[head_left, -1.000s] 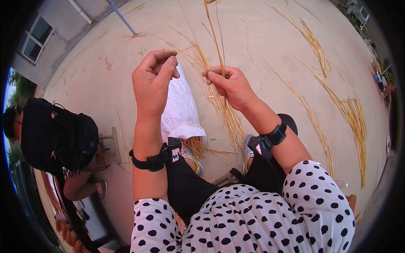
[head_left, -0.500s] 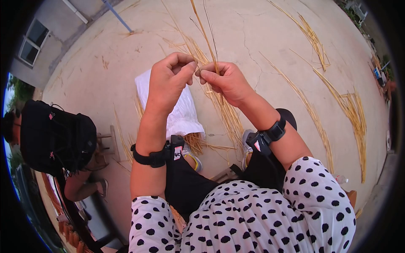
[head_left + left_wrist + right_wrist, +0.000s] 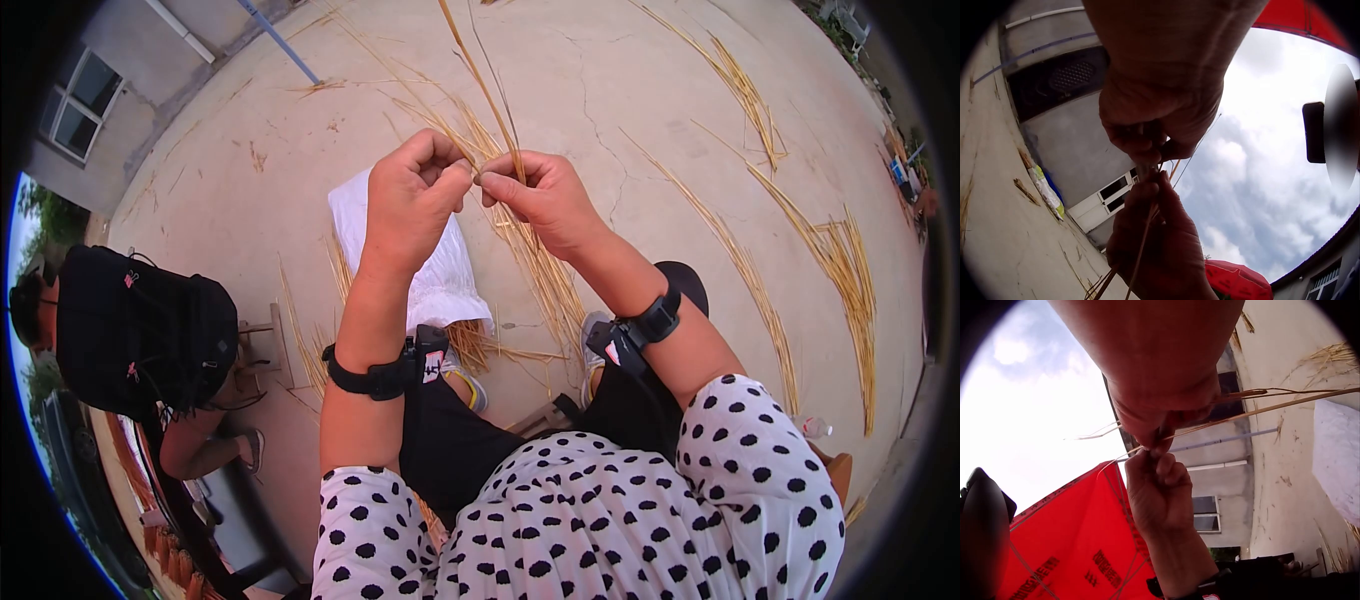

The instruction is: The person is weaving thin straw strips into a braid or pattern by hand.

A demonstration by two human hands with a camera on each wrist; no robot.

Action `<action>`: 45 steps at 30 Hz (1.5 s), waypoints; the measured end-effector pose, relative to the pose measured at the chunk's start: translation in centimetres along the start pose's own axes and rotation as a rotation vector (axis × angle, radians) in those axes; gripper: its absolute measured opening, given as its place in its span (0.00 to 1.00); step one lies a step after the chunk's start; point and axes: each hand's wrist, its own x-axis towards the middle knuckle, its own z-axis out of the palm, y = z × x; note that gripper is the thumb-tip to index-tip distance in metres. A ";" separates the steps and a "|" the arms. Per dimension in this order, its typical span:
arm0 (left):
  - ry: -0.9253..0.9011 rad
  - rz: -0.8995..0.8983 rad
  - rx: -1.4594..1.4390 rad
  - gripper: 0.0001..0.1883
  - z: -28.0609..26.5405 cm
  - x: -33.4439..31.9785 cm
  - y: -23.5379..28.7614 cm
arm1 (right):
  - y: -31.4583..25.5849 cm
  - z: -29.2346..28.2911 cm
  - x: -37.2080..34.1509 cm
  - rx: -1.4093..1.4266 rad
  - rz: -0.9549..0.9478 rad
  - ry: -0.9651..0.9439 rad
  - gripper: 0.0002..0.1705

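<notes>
Outdoors, seen from the head camera, a person in a white blouse with black dots (image 3: 590,515) sits with both bare hands raised and meeting in front of the body. The right hand (image 3: 545,205) pinches a few thin straw stalks (image 3: 1272,410) between thumb and bent fingers; the stalks rise from that grip and lean away from the person. The left hand (image 3: 418,205) is curled, thumb and forefinger pinching the stalks right beside the right fingertips; exactly how the straw runs between the two hands is hidden. In the right wrist view, the stalks stretch from this meeting point out past the hand.

Below the hands, on pale concrete (image 3: 650,90), lies a white sack (image 3: 447,265), straw spilling from its near end by the person's feet. Just beside it is a long loose bundle of straw (image 3: 550,275). Farther to the right, more straw (image 3: 845,285) lies in separate heaps. At the left, another person in black (image 3: 150,325) is near a small wooden stool (image 3: 265,340). A blue pole (image 3: 280,42) and a window (image 3: 85,98) stand beyond. Both wrist views show red canopy fabric (image 3: 1085,544) against cloudy sky.
</notes>
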 end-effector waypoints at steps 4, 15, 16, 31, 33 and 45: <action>-0.009 0.016 0.006 0.02 0.3 0.1 -0.2 | 0.4 -0.1 0.1 -0.055 -0.053 0.002 0.08; -0.100 -0.082 -0.197 0.02 -0.1 0.1 0.2 | -0.2 -0.2 -0.1 0.008 0.044 -0.064 0.09; -0.083 -0.079 -0.155 0.02 0.0 0.0 0.3 | -0.2 -0.1 -0.1 -0.007 -0.007 -0.056 0.09; -0.102 -0.134 -0.204 0.02 -0.2 0.3 -0.4 | 0.2 0.1 -0.1 -0.096 -0.064 0.004 0.09; -0.105 -0.159 -0.260 0.02 -0.2 0.2 -0.1 | 0.3 -0.1 0.1 -0.095 -0.070 0.004 0.09; -0.116 -0.155 -0.170 0.01 -0.6 0.1 0.3 | 0.2 -0.2 0.2 -0.122 -0.071 0.019 0.09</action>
